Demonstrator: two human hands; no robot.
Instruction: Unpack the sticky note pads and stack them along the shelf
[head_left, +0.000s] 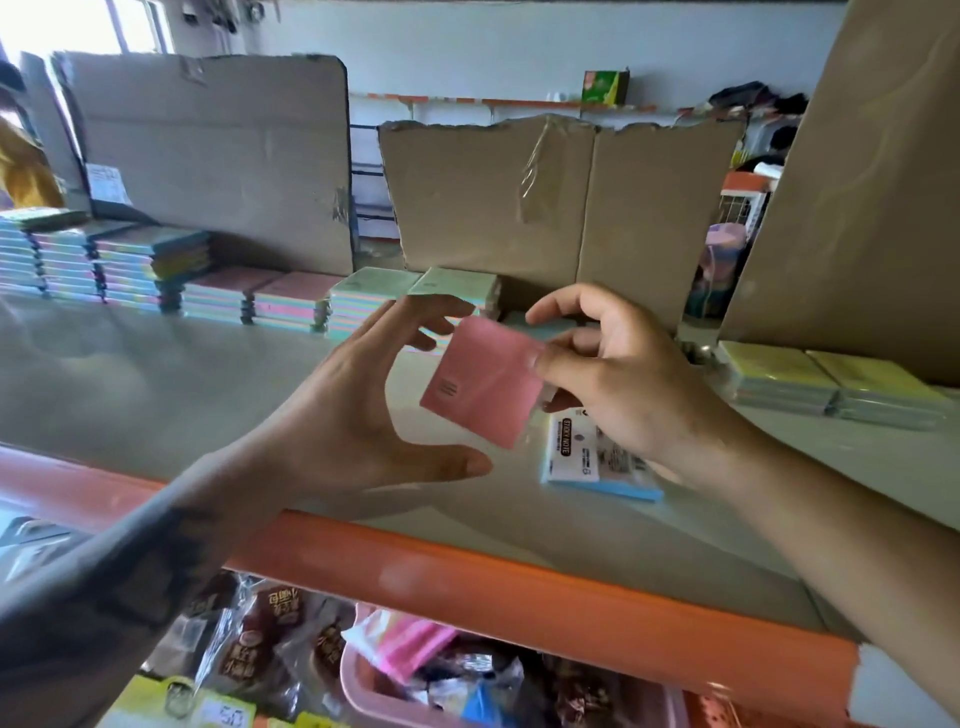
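Your right hand (618, 374) pinches a pink pad (485, 382) above the shelf (156, 384); your left hand (363, 410), fingers spread, holds nothing. That thin corner pinch could let it drop.

Front left: the shelf (156, 384) top lies bare, open to a hand.
Back: pad stacks (156, 270) line the rear, cardboard (218, 156) upright just behind them.
Right: yellow pads (831, 384) and a big box (857, 208) block that side.
Front middle: one blue pad (597, 467) lies near the orange edge (519, 587).
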